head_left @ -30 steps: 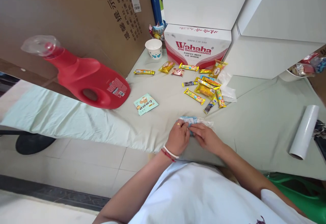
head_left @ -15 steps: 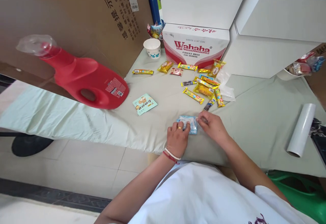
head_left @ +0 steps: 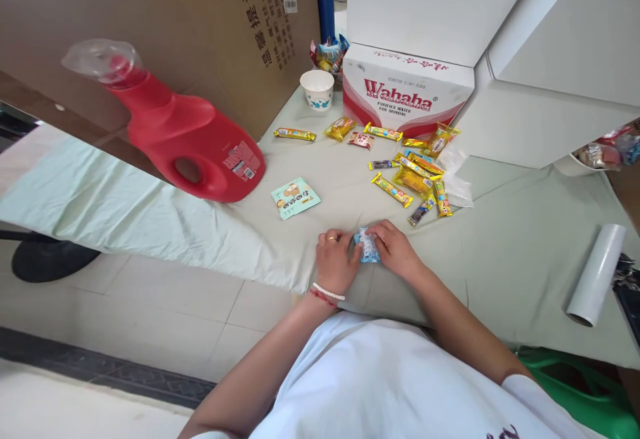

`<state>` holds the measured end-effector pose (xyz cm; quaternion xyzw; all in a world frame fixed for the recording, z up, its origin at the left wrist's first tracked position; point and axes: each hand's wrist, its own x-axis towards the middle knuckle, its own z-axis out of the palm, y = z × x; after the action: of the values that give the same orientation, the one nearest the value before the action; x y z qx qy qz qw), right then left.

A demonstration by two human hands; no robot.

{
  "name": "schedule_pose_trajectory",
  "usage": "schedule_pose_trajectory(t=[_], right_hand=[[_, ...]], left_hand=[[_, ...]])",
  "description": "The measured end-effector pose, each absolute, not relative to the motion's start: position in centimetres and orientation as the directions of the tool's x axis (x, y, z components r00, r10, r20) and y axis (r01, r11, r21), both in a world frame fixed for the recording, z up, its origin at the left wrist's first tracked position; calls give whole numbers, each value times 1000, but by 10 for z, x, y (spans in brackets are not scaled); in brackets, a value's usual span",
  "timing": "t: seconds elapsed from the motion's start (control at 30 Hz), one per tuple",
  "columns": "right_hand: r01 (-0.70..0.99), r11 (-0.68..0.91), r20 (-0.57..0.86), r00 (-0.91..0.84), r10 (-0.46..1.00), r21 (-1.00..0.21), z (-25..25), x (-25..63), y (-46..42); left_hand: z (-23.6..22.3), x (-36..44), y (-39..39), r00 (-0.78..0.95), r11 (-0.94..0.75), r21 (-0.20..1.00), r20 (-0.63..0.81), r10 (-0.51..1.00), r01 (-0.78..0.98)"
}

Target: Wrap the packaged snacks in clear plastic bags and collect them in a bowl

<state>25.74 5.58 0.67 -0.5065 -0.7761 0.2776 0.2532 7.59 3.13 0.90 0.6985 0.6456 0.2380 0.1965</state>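
Note:
A small light-blue and white packet point(head_left: 369, 250) lies on the cloth near the front edge of the table. My left hand point(head_left: 336, 260) grips its left side, thumb against the packet and fingers curled; a ring and bracelets are on this hand and wrist. On the other side my right hand point(head_left: 395, 247) pinches the packet's right edge, its fingertips partly hidden. Beyond my hands is a loose pile of yellow snack packets point(head_left: 415, 182), with dark-wrapped sticks point(head_left: 421, 212) among them. To the left a mint-green pouch point(head_left: 296, 198) lies flat.
A red jug point(head_left: 200, 146) leans at the left by a large cardboard box point(head_left: 200, 39). At the back are a paper cup point(head_left: 317, 90) and a Wahaha carton point(head_left: 405, 96). Crumpled clear plastic point(head_left: 457, 189) lies beside the pile. A white roll point(head_left: 595, 276) is far right.
My right hand has moved left onto the packet's right edge, and my left hand has shifted from on top of it to its left side. The packet now looks narrower and more upright in view.

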Motion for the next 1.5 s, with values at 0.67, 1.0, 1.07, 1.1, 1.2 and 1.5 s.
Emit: schedule_pose_trajectory(t=[0.67,1.0,1.07,1.1,1.2,1.5], right_hand=[[694,379,228,-304,925,-612,50,279,0],[196,-40,-65,-123,990,-980,33,339,5],[1,-132,-129,-192,973,-991,27,351,1],[-63,-162,-146,-209,967,-985,24,354,-1],[-148,-207,-180,-179,967,-967,11,359,-11],[-134,-19,-102,650,753,-991,31,510,64]], left_hand=[[52,135,35,97,200,979,-202,975,28],[55,141,36,622,235,954,-69,780,-188],[50,143,38,689,396,864,-82,720,-312],[48,144,40,709,468,807,-89,699,-360],[44,146,48,749,610,672,-124,651,-420],[55,98,49,476,422,907,-376,795,11]])
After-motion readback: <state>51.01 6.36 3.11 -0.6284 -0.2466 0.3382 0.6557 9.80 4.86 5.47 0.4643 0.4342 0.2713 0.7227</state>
